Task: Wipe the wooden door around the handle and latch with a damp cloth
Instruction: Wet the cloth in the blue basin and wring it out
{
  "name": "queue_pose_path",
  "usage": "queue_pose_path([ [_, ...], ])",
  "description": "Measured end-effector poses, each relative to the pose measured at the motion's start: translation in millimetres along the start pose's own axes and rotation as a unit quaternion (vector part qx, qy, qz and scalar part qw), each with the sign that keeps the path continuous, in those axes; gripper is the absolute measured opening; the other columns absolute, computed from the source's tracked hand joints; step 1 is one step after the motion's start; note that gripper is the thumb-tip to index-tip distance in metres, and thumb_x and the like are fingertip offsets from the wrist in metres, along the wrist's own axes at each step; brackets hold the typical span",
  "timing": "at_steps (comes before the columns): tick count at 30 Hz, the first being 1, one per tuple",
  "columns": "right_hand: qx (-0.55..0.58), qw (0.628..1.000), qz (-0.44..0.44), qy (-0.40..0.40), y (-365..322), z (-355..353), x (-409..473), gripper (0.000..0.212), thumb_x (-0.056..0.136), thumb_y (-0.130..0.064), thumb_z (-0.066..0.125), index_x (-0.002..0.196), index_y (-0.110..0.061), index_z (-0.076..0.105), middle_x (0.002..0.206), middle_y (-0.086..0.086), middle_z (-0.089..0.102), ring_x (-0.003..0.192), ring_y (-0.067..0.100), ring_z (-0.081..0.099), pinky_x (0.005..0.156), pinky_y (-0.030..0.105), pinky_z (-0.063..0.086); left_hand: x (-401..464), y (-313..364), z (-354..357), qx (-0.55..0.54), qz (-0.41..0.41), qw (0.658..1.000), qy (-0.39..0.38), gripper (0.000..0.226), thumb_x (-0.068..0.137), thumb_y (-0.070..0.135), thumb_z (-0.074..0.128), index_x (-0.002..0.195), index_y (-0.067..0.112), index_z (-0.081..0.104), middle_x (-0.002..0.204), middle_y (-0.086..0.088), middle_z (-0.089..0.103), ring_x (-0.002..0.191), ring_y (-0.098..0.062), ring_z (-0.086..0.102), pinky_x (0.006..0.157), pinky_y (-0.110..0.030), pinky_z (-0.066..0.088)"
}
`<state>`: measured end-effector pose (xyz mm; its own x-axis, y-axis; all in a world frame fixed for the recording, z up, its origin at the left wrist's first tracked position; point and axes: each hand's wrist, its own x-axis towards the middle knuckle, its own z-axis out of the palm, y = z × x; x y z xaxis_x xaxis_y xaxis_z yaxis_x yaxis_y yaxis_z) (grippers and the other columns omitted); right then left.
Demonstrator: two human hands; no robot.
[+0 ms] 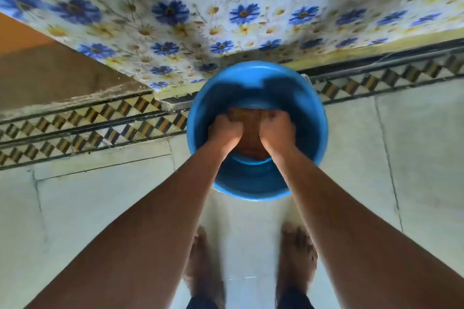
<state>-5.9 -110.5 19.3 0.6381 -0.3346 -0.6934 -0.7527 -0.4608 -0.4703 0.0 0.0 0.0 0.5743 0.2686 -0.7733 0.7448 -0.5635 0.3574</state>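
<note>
nearest the camera, two bare feet (251,266) stand on the pale tiled floor (100,208), planted apart and facing a blue basin (311,118), a stance that lets the person bend straight over it. both forearms reach down and forward between the feet into the basin, so the work happens low, over the container rather than over the floor, probably to keep drips inside it. the left hand (224,130) and the right hand (277,129) are each curled into a fist, close side by side, both clenched on a brownish cloth (252,130) bunched between and under them. that two-fisted grip looks like wringing or squeezing, which would fit getting the cloth damp rather than soaked before wiping; whether water sits in the basin cannot be told, as its inside is dark and shadowed. so the cloth is in the basin, in both hands, and not yet at any door. just behind the basin runs a checkered tile border (88,123), and beyond it rises a surface covered in blue and white flower print (226,15), blurred. to the far left is a plain brown-orange wall (37,65). no wooden door, handle or latch can be made out here, so the wiping itself appears not yet begun.
</note>
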Motion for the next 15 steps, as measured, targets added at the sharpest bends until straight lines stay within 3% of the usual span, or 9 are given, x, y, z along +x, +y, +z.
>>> queue_pose_path([
  [4,-0.004,0.999,0.044,0.013,4,25,33,0.039,0.099,-0.014,0.050,0.134,0.002,0.055,0.141,0.028,0.056,0.132,0.042,0.053,0.107,0.040,0.042,25,-3,18,0.001,-0.008,1.000,0.004,0.042,0.101,0.015,0.057,0.141,-0.001,0.061,0.143,-0.023,0.062,0.134,-0.039,0.058,0.112,-0.040,0.048],
  [8,-0.020,0.998,0.041,0.035,5,43,51,0.038,0.097,-0.019,0.053,0.131,-0.002,0.058,0.141,0.023,0.055,0.129,0.041,0.056,0.104,0.040,0.047,25,1,29,0.007,0.028,0.998,0.047,0.044,0.106,0.025,0.059,0.144,0.003,0.058,0.149,-0.018,0.058,0.142,-0.034,0.052,0.115,-0.037,0.042],
  [11,-0.002,0.999,0.042,0.027,8,48,55,0.042,0.094,-0.024,0.056,0.131,-0.004,0.059,0.141,0.015,0.053,0.127,0.034,0.055,0.107,0.039,0.045,30,-1,30,-0.005,0.027,0.999,0.031,0.041,0.109,0.023,0.056,0.145,0.004,0.060,0.150,-0.015,0.059,0.142,-0.031,0.053,0.113,-0.032,0.042],
  [15,0.005,0.999,0.048,0.023,9,38,46,0.038,0.098,-0.020,0.050,0.130,-0.003,0.060,0.143,0.019,0.053,0.130,0.036,0.054,0.105,0.035,0.043,26,1,23,-0.003,0.021,0.999,0.028,0.043,0.108,0.020,0.058,0.145,-0.001,0.057,0.153,-0.020,0.055,0.143,-0.034,0.050,0.113,-0.031,0.039],
])
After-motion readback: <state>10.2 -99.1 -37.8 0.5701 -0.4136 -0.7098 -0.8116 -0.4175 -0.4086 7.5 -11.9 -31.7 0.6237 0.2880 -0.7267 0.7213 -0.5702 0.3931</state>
